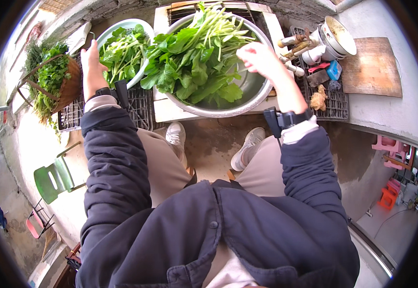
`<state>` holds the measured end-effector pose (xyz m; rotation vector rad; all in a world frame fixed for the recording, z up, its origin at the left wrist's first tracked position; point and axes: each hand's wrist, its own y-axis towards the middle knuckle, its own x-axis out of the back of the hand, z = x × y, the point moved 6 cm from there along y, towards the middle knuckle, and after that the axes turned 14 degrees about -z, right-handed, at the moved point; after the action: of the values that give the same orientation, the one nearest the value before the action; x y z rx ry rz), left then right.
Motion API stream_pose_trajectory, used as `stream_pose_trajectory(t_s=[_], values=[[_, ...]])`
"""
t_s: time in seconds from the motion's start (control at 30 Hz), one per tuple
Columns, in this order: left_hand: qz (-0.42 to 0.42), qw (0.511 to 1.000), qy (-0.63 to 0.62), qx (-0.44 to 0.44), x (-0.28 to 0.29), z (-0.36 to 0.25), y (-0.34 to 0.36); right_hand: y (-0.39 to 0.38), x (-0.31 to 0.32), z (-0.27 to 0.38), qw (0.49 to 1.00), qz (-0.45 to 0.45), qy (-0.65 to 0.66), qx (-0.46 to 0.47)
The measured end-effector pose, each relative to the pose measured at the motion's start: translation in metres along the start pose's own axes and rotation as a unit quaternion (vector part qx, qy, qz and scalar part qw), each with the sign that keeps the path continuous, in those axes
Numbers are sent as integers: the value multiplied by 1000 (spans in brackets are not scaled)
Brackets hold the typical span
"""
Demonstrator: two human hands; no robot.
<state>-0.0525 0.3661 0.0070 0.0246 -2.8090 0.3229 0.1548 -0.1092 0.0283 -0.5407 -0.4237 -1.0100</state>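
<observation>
A large metal basin [267,89] holds a heap of leafy green vegetables [189,65] with pale stems, and some water shows at its right. To its left stands a smaller pale basin [144,29] with more leafy greens [124,53]. My left hand [93,69] is at the small basin's left rim, fingers along the outside and thumb over the inside. Above the large basin's right side is my right hand [257,56], its fingers curled beside the stems. Nothing shows in it.
At the left is a wicker basket [70,84] of herbs. Black crates [141,108] flank the wooden stand [163,108]. On the right are stacked pots [336,36], a blue item [334,70], ginger [318,98] and a wooden board [372,67]. A green chair [55,180] stands lower left.
</observation>
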Motion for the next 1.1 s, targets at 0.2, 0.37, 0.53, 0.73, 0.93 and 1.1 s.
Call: stream_pose_trajectory(t_s=[0.2,0.37,0.53,0.73,0.93,1.1], values=[[-138,928,58,-342,-15,-52,-45,19,-42,-54,938,-13,-335,93],[141,864,-96,-474,-80,-64,-202,33,-55,-80,932,-31,-356,65],[494,684,217,-490,-137,38,-357,41,-66,-85,937,21,-328,120],[405,671,413,-464,-158,106,-362,40,-65,-93,932,-12,-306,195],[509,677,439,-302,-185,130,-344,42,-58,-91,953,-23,-251,167],[601,626,448,-213,-173,138,-337,47,-32,-82,966,-64,-208,141]])
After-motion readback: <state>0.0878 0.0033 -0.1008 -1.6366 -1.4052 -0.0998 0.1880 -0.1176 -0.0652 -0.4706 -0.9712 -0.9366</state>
